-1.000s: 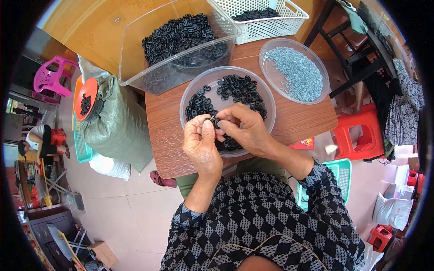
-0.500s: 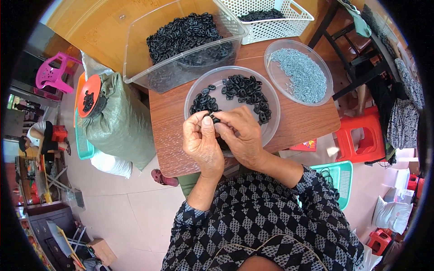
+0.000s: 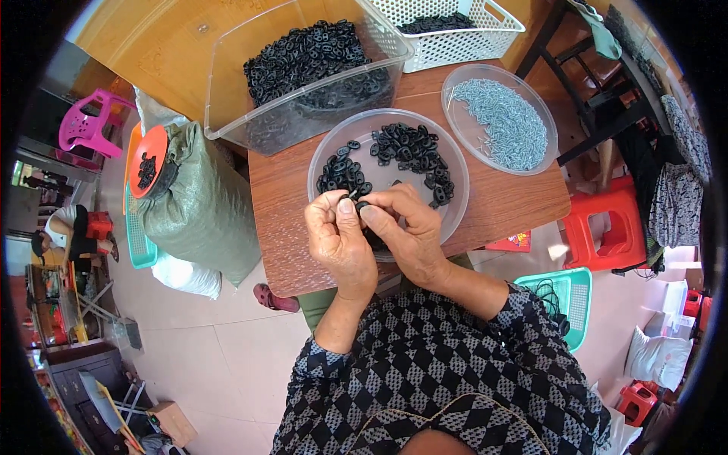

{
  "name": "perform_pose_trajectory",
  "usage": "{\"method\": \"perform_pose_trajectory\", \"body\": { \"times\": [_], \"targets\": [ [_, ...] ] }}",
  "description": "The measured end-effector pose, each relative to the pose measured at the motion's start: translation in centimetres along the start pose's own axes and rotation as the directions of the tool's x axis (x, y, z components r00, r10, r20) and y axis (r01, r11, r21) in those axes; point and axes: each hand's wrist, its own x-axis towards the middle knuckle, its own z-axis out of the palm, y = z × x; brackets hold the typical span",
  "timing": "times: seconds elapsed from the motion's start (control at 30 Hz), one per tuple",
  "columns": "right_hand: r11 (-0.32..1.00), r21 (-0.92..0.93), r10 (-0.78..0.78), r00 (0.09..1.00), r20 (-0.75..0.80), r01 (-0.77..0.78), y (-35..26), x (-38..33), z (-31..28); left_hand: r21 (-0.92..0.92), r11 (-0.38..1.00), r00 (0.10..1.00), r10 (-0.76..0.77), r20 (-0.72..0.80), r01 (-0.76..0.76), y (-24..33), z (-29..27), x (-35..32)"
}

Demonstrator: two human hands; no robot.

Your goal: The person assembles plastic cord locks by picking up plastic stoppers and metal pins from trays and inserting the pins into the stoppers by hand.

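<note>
While the left hand [image 3: 341, 244] and the right hand [image 3: 409, 231] meet over the near part of a round tub [image 3: 453, 218], their thumbs and forefingers pinch small black work [image 3: 362, 205] between them. The tips nearly touch; from where I stand I can't tell whether it's one piece or two. The other fingers curl inward, partly out of my sight.

Just beyond the hands, black links [image 3: 409, 148] lie heaped along both sides of the tub, with bare plastic between. It stands on a brown table [image 3: 287, 220], below a clear bin [image 3: 226, 106] piled with more links. Beside that bin, a white basket [image 3: 462, 53] holds black pieces too, and a shallow dish [image 3: 461, 125] right of the tub carries blue-grey pins [image 3: 512, 125]. Off to the left slumps a green sack [image 3: 205, 205], a red plate [image 3: 154, 142] of black bits at its top.
</note>
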Motion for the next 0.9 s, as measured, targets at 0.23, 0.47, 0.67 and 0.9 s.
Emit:
{"method": "perform_pose_trajectory", "body": {
  "times": [0.23,0.47,0.67,0.9],
  "targets": [
    [0.987,0.130,0.090,0.995,0.031,-0.093,-0.1,0.0,0.0,0.173,0.980,0.995,0.093,0.028,-0.096,-0.5,-0.8,-0.3],
    [0.979,0.090,0.174,0.977,0.122,-0.185,-0.1,0.2,-0.8,0.019,0.999,0.998,-0.037,0.046,0.037,0.0,-0.7,0.0],
    [0.841,0.350,0.380,0.911,0.161,-0.412,-0.1,1.2,-2.1,-0.143,0.977,0.985,-0.145,0.089,0.157,-0.1,-1.6,0.9],
    [0.658,0.490,0.534,0.813,0.230,-0.571,0.8,2.0,-2.3,-0.113,0.975,0.976,-0.176,0.124,0.190,1.0,-1.6,0.2]
  ]
}}
